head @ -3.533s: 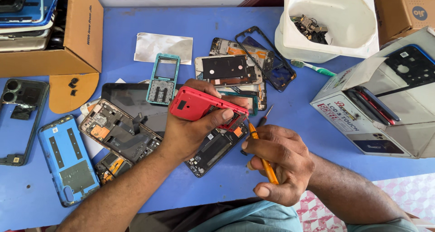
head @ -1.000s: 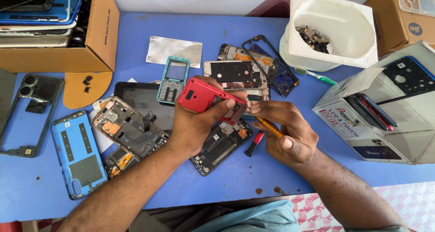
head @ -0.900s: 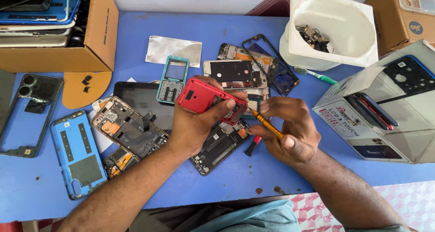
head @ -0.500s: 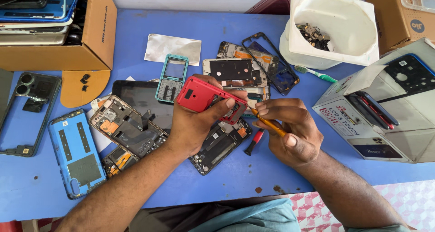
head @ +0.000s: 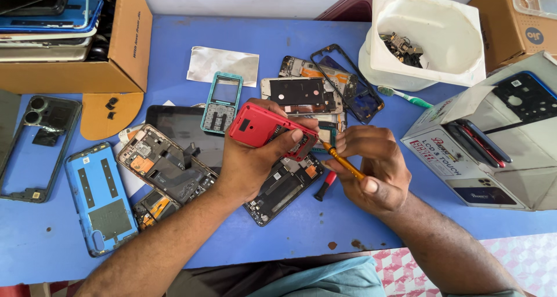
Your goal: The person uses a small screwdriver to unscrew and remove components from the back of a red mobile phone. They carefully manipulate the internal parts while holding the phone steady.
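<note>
The left hand (head: 255, 163) is wrapped tight around a small red plastic phone body (head: 264, 130), holding it up just above the blue table (head: 290, 47). The right hand (head: 371, 169) is closed around a thin orange screwdriver (head: 343, 162). Its tip touches the right end of the red phone.

Under the hands lies a long dark phone board (head: 284, 186) and a small red-handled tool (head: 326, 185). A teal keypad frame (head: 222, 102) lies just left of the red phone. A white plastic tub with small parts (head: 429, 36) sits at the far side, with a green toothbrush (head: 406, 96) beside it.
</note>
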